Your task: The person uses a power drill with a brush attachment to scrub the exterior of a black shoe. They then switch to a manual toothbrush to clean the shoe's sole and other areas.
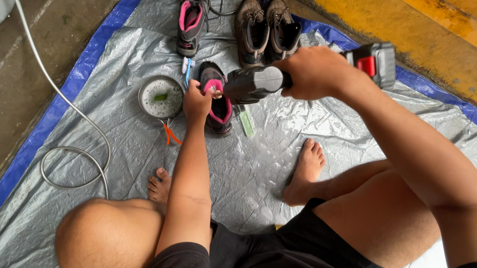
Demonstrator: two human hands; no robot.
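black shirt, black shorts, bare feet

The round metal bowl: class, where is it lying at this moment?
In the head view the round metal bowl lies on the silver tarp, just left of the left hand and the pink-lined shoe, with orange-handled pliers below it.

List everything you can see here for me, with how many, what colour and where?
Cordless drill: one, black with a red battery end, held above the tarp.
Pink-lined sneakers: two, black; one under the drill tip, one farther off.
Brown shoes: one pair, top middle.
Metal bowl: one, grey, left of the near sneaker.
Pliers: one, orange-handled, below the bowl.
Toothbrush: one, blue and white, beside the bowl.
Hose: one, grey, looping at left.
Tarp: one, silver with blue edge, on the floor.
Left hand: at the drill's tip.
Right hand: gripping the drill.
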